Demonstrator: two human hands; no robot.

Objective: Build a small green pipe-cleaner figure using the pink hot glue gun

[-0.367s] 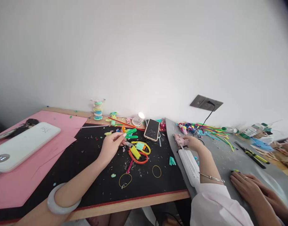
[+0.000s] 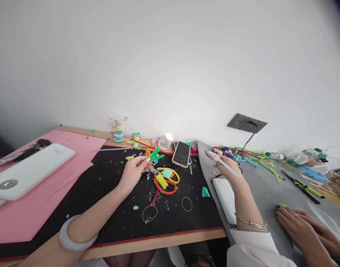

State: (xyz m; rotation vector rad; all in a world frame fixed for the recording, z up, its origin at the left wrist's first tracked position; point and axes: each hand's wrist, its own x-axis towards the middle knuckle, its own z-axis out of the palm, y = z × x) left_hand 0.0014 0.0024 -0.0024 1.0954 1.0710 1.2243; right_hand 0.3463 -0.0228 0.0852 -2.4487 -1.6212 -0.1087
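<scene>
My left hand (image 2: 133, 171) rests on the black mat (image 2: 109, 207) and pinches a bright green strip piece (image 2: 155, 154) at its fingertips. Just right of it lie a small metal tool (image 2: 153, 171) and a tangle of yellow, orange and mint loops (image 2: 166, 180). My right hand (image 2: 231, 171) is closed on a pink glue gun (image 2: 216, 155), held a little above the grey mat (image 2: 270, 189) with its tip pointing left and away. A white oblong object (image 2: 226, 196) lies under that wrist.
A phone (image 2: 181, 154) and a small lit lamp (image 2: 166, 141) sit at the back of the black mat. Pink paper (image 2: 33, 207) carries a white device (image 2: 28, 170). Coloured strips (image 2: 250, 154) and a black-yellow tool (image 2: 300, 183) lie at the right. Another person's hands (image 2: 300, 228) rest bottom right.
My right hand has lifted the pink glue gun off the white object and tilted it up. My left hand has raised the green piece slightly.
</scene>
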